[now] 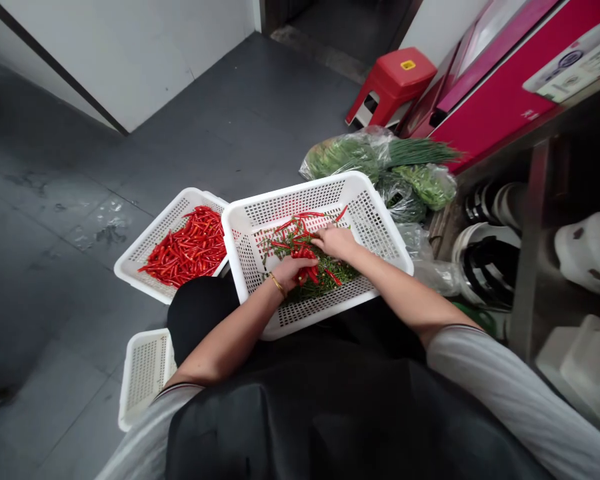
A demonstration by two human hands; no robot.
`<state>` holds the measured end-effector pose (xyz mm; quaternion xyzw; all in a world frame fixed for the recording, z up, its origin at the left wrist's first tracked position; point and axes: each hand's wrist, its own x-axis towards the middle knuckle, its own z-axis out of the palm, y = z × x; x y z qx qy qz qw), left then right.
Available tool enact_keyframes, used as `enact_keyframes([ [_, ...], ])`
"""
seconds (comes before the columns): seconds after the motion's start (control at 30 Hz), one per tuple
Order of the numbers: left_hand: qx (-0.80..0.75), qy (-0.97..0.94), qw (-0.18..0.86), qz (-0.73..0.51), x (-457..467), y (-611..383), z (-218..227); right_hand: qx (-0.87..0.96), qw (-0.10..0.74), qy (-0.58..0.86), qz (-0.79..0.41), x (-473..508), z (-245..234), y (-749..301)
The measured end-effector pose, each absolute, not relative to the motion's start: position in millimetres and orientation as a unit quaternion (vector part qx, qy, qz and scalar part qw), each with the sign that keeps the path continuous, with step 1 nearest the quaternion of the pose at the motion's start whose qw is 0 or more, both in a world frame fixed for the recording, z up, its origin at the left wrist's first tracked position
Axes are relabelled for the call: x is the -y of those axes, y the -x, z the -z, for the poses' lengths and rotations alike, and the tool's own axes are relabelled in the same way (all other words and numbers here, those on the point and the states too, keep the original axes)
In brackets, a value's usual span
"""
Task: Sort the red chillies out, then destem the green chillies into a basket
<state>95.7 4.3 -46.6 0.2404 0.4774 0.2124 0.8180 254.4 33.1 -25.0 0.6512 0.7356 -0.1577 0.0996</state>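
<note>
Head view: white basket (pixel 380 220) right in front of me, red chillies (pixel 307 255) mixed with green stems (pixel 336 279) inside. Left hand (pixel 291 270) clenched round a small bunch of the chillies. Right hand (pixel 337 241) down in the pile, fingers (pixel 322 240) curled, grip unclear. The pods look light, bendy, waxy-slick and easily bruised, so pinch at the stem end.

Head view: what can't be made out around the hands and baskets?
- Left hand, head view: grip lost in the chillies.
- Right hand, head view: tips hidden among stems.
- Lower-left basket, head view: partly behind the knee.
- Bagged greens, head view: plastic blurs them.
</note>
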Motion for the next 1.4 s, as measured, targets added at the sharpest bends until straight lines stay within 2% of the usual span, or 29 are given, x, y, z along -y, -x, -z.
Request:
enact_keyframes([
  [0.17, -0.476, -0.225, 0.799, -0.289, -17.9, -84.8, 45.1, -0.736, 0.140, -0.642, 0.162, -95.3, 42.0, -231.4],
  [0.23, -0.489, -0.230, 0.781, -0.313, -22.0, -81.4, 44.5, -0.733, 0.127, -0.641, 0.189, -101.5, 43.2, -232.5],
  [0.4, -0.460, -0.263, 0.772, -0.350, -21.6, -84.9, 45.5, -0.678, -0.092, -0.609, 0.401, -57.9, 32.5, -258.3],
  [0.43, -0.442, -0.269, 0.789, -0.332, -19.8, -87.3, 45.5, -0.676, -0.130, -0.594, 0.416, -43.4, 29.7, -261.0],
  [0.5, -0.421, -0.271, 0.815, -0.291, -15.5, -92.2, 44.8, -0.709, -0.165, -0.590, 0.349, -17.8, 25.5, -262.0],
  [0.53, -0.422, -0.267, 0.822, -0.274, -13.4, -94.3, 44.2, -0.736, -0.154, -0.594, 0.285, -9.1, 24.4, -261.5],
  [0.6, -0.440, -0.258, 0.823, -0.249, -9.8, -97.2, 42.9, -0.780, -0.077, -0.597, 0.172, -4.8, 24.5, -262.0],
  [0.73, -0.473, -0.264, 0.805, -0.244, -8.2, -97.0, 42.3, -0.767, 0.085, -0.627, 0.104, -46.5, 37.2, -276.6],
  [0.9, -0.472, -0.244, 0.794, -0.296, -17.0, -89.2, 44.6, -0.716, 0.130, -0.676, 0.111, -109.2, 65.6, -291.8],
  [1.0, -0.461, -0.208, 0.798, -0.328, -23.9, -84.5, 46.8, -0.719, 0.114, -0.674, 0.128, -103.8, 65.9, -293.1],
  [1.1, -0.454, -0.190, 0.800, -0.343, -26.8, -84.3, 48.5, -0.733, 0.030, -0.647, 0.207, -66.1, 47.1, -291.4],
  [1.2, -0.434, -0.258, 0.795, -0.336, -22.2, -88.9, 47.8, -0.726, -0.049, -0.581, 0.364, -22.0, 25.4, -283.2],
  [1.27, -0.424, -0.371, 0.751, -0.344, -15.4, -92.6, 45.9, -0.661, -0.046, -0.585, 0.468, -3.3, 17.8, -275.8],
  [1.4, -0.408, -0.653, 0.543, -0.337, -1.2, -95.2, 40.9, -0.516, 0.004, -0.629, 0.582, 5.5, 15.6, -263.7],
])
